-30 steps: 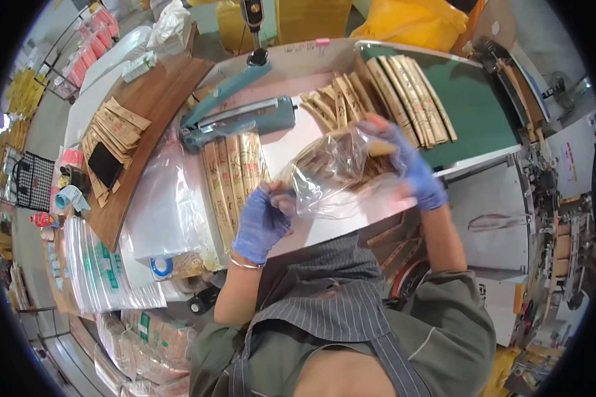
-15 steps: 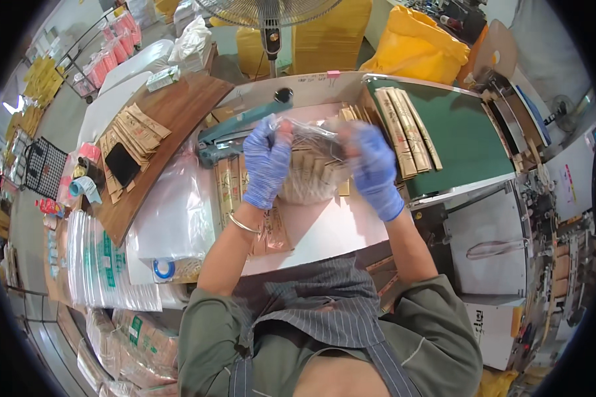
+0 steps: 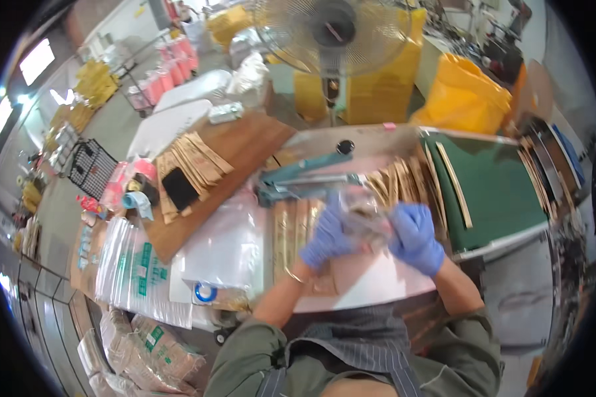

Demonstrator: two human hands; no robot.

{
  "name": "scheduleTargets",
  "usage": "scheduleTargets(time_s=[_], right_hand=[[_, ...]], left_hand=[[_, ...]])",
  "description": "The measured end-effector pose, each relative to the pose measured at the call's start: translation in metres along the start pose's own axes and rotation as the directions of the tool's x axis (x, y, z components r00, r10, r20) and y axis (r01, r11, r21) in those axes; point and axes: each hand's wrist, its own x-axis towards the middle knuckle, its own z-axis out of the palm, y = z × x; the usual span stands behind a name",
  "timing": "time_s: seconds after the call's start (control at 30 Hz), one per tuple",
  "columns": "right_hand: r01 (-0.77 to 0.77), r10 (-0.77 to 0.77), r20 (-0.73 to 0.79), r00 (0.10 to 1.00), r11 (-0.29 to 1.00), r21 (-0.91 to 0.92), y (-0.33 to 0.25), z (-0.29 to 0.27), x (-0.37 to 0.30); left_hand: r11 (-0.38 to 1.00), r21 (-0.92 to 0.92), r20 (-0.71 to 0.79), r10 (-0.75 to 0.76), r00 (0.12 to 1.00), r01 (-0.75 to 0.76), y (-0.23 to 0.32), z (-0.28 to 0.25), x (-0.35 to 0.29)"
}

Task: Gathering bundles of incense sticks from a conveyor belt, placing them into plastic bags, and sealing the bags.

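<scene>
Both of my hands wear blue gloves and grip a clear plastic bag (image 3: 366, 221) over the pale work table. My left hand (image 3: 326, 237) closes on its left side, and my right hand (image 3: 417, 239) pinches its right side. Motion smears the bag, so its contents cannot be made out. Just beyond the bag lies a long teal bar-shaped device with a lever arm (image 3: 304, 169). Narrow brown paper packets (image 3: 286, 231) lie flat beside my left hand. More packets (image 3: 397, 182) stand bunched behind my right hand.
A green conveyor belt (image 3: 493, 192) with slim packets is at the right. To the left, a brown board (image 3: 245, 149) carries packets and a black flat object (image 3: 179, 189). Clear plastic sleeves (image 3: 222, 255) are stacked nearby. A large fan (image 3: 331, 86) stands behind the table.
My view has shifted, so the scene sits lower and further right. Both hands still hold the bag, now nearer the table's front. Fewer packets show on the green belt.
</scene>
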Motion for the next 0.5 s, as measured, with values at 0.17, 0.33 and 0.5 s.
scheduleTargets(time_s=[0.17, 0.33, 0.5], right_hand=[[-0.353, 0.362, -0.08, 0.929, 0.929, 0.108, 0.063, 0.055, 0.046], [-0.561, 0.776, -0.036, 0.629, 0.486, 0.67, 0.125, 0.197, 0.04], [-0.302, 0.458, -0.106, 0.883, 0.726, 0.618, 0.088, 0.181, 0.129]], left_hand=[[0.633, -0.571, 0.172, -0.53, 0.83, 0.522, -0.039, 0.025, -0.044], [0.379, -0.506, 0.222, -0.811, 0.541, 0.775, -0.141, 0.034, -0.072], [0.314, -0.559, 0.214, -0.839, 0.5, 0.767, -0.177, -0.032, -0.028]])
